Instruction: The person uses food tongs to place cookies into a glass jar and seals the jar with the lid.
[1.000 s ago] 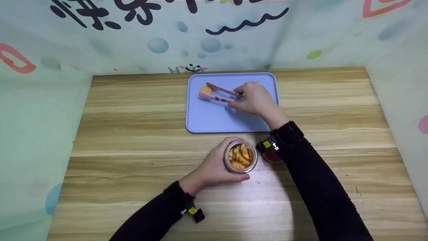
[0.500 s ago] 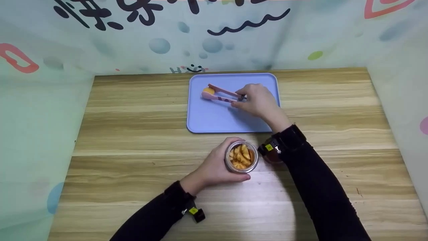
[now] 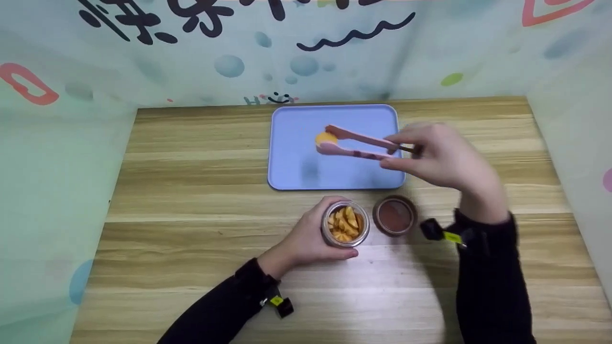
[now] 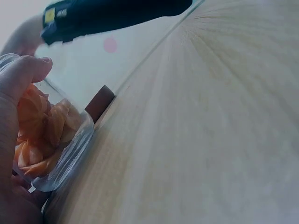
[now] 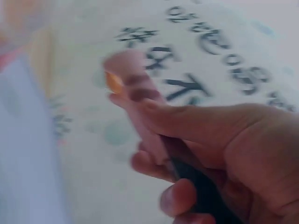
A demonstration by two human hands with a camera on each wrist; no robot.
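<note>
**A:** What do I have in view, largest first?

**B:** The wooden table [image 3: 191, 200], then the blue tray [image 3: 296, 172] at the middle of its far edge. Near the table's centre stands the open jar [image 3: 345, 223] of orange pieces, with the brown lid [image 3: 394, 216] just beside it on the right.

**A:** And my hands?

**B:** The left hand [image 3: 306, 241] is curled round the jar. The right hand [image 3: 442, 155], blurred, pinches the pink tongs [image 3: 356, 143] above the tray's right edge. The tongs are closed on one orange piece [image 3: 326, 138], held over the tray's middle.
</note>
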